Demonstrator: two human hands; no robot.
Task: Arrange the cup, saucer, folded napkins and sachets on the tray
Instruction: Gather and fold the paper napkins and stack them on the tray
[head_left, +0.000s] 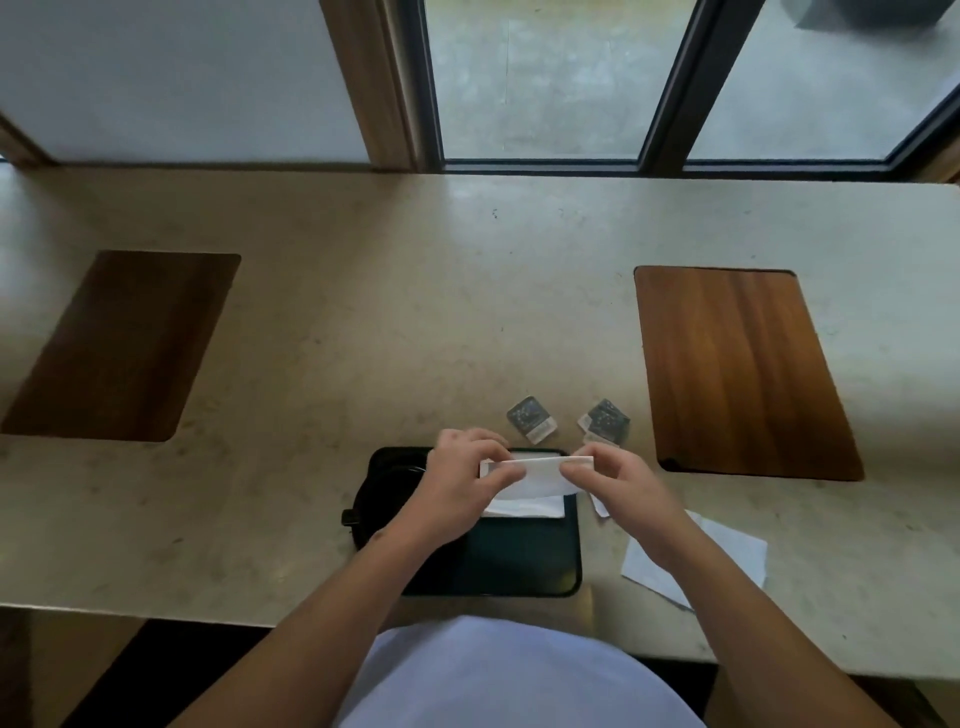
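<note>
The pale stone bench (467, 312) carries two wooden inlays, the left one (119, 345) and the right one (743, 371), and between them, close to the person, lies the dark tray (524, 561) with rounded corners. On the left part of the tray stand the dark saucer (379, 499) and, I think, the cup on it, but both are black on black and half hidden by the left arm, so I cannot separate them well. A folded napkin (524, 506) already lies flat on the far part of the tray. Above it both hands hold a second napkin (540, 473): the left hand (462, 478) pinches its left end, the right hand (618, 478) pinches its right end, each grip closed on the paper. The long axis of this napkin runs left to right, parallel to the far edge of the tray and to the napkin under it, so the coming move seems to be only a short lowering, straight down, with no turning. An unfolded napkin (727, 551) waits on the bench just beside the tray, nearer to the right hand. Two sachets, one (531, 420) and another (605, 418), lie on the bench just beyond the far edge of the tray, also more to the right side, not yet on the tray.
</note>
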